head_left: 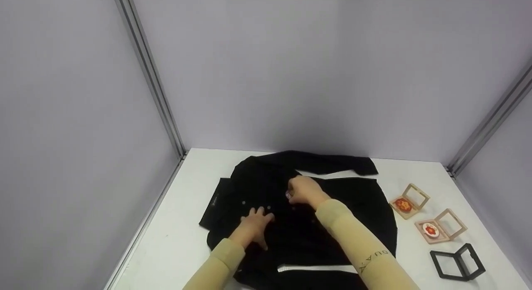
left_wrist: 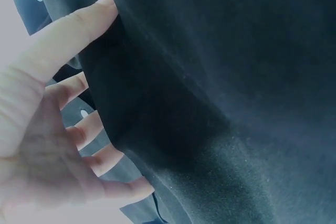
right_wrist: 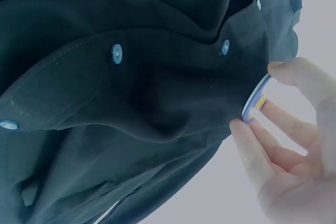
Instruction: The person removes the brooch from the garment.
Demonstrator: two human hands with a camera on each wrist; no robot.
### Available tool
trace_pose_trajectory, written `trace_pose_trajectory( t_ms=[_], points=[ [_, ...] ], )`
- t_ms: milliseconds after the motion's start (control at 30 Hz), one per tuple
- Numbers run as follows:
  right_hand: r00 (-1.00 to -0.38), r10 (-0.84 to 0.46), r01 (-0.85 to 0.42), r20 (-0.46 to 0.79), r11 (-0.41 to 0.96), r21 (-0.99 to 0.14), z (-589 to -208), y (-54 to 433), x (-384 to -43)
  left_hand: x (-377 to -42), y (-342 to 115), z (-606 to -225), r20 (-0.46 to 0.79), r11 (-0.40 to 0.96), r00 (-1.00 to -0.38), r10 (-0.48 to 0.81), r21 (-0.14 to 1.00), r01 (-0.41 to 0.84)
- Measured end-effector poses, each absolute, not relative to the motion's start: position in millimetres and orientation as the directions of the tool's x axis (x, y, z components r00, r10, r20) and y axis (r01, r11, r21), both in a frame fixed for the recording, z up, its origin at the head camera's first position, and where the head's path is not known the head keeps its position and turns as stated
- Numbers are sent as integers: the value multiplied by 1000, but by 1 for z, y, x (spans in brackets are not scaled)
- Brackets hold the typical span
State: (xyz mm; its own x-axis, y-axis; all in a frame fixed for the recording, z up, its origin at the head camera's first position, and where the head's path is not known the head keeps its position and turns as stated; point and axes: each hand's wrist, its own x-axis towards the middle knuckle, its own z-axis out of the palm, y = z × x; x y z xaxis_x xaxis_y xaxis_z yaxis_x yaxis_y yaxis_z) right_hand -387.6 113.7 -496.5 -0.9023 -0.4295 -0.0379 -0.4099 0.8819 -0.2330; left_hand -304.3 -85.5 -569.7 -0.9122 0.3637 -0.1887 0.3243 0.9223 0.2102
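Note:
A black button-up shirt (head_left: 357, 207) lies spread on the white table. My left hand (head_left: 254, 225) rests on it with fingers spread, close to the row of buttons. In the left wrist view the thumb (left_wrist: 86, 24) touches the dark cloth, and a fold hides the other fingertips. My right hand (head_left: 305, 190) pinches a thin round badge (right_wrist: 256, 98) by its rim between thumb and fingers, right over the shirt front. The badge shows nearly edge-on, pale with purple and yellow. Blue-looking buttons (right_wrist: 116, 54) line the placket beside it.
To the right stand two wooden frame cases, opened, one with a red-orange flower badge (head_left: 403, 205), one with a white-and-red badge (head_left: 431, 229). A black frame case (head_left: 457, 263) stands opened nearer me. Grey walls (head_left: 266, 74) enclose the table (head_left: 166, 236).

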Motion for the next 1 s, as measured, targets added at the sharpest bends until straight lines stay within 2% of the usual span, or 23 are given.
trace_pose_trajectory(
  t_ms=[600, 1000],
  points=[
    [-894, -447, -430, -22, 872, -233, -487, 102, -391, -315, -96, -566, -206, 933, -919, 336, 211, 293],
    [-894, -448, -430, -17, 868, -247, -489, 101, -383, -313, -96, -565, -208, 930, -923, 323, 250, 269]
  ],
)
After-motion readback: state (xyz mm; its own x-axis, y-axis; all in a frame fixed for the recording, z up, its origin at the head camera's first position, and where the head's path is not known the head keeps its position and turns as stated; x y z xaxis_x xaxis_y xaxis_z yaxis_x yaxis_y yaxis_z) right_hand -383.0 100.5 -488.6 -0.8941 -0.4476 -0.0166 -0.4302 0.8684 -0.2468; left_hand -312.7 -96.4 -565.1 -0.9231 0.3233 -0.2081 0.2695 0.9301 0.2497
